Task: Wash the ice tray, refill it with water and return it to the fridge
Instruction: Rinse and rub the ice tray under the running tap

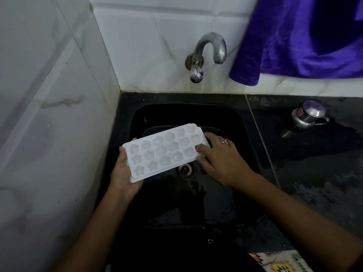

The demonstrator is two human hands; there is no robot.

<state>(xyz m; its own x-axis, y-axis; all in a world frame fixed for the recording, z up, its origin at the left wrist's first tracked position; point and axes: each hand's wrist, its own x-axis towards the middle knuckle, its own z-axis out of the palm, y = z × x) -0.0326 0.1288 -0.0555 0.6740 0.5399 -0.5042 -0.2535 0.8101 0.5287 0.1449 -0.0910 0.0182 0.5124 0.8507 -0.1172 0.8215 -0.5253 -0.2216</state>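
A white plastic ice tray (164,150) with star and flower shaped cells is held over the black sink (235,118), cells facing up, its right end tilted away. My left hand (123,173) holds the tray's near left end from underneath, thumb at its edge. My right hand (220,156) grips the tray's right end, thumb on top and fingers curled round the far edge; a ring shows on one finger. The metal tap (210,54) sticks out of the tiled wall above the sink, and no water runs from it.
The sink drain (184,169) lies just below the tray. A small steel vessel with a lid (308,116) stands on the wet black counter at the right. A purple cloth (302,40) hangs at the top right. White tiled walls close the left and back.
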